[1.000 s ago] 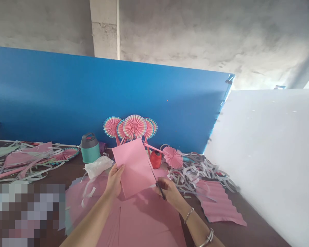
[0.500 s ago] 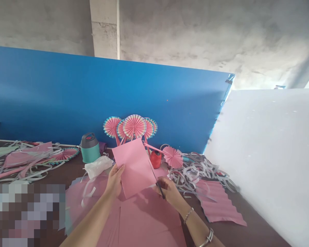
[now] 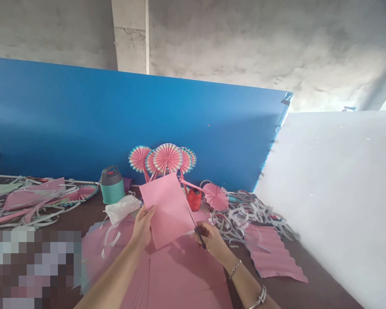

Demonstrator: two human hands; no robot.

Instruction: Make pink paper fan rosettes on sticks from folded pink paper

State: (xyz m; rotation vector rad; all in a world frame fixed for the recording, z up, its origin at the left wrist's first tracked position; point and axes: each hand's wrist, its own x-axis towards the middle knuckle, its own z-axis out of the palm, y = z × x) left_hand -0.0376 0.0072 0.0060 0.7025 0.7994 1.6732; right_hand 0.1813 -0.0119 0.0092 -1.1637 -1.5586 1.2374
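My left hand (image 3: 143, 225) pinches the left edge of a pink paper sheet (image 3: 169, 210), thumb on the front, and holds it tilted above the table. At the sheet's right edge, my right hand (image 3: 209, 238) is closed around the dark handles of a pair of scissors (image 3: 199, 238). The thin blade lies along that edge, pointing up and away. Beneath both hands are more large pink sheets (image 3: 189, 279), overlapping one another. Just behind the held sheet stand several round pleated paper fans (image 3: 167, 158) with pink centres and striped rims.
A red thread spool (image 3: 194, 200) and a pink paper fan (image 3: 216, 197) sit behind my right hand. Curled white paper strips (image 3: 241, 216) and a pleated pink sheet (image 3: 273, 253) lie at right. A teal jug (image 3: 112, 189) and white plastic bag (image 3: 122, 209) stand left. A blue partition (image 3: 83, 116) rises behind.
Almost nothing differs. Both hands, the pink sheet and the scissors keep nearly the same place.
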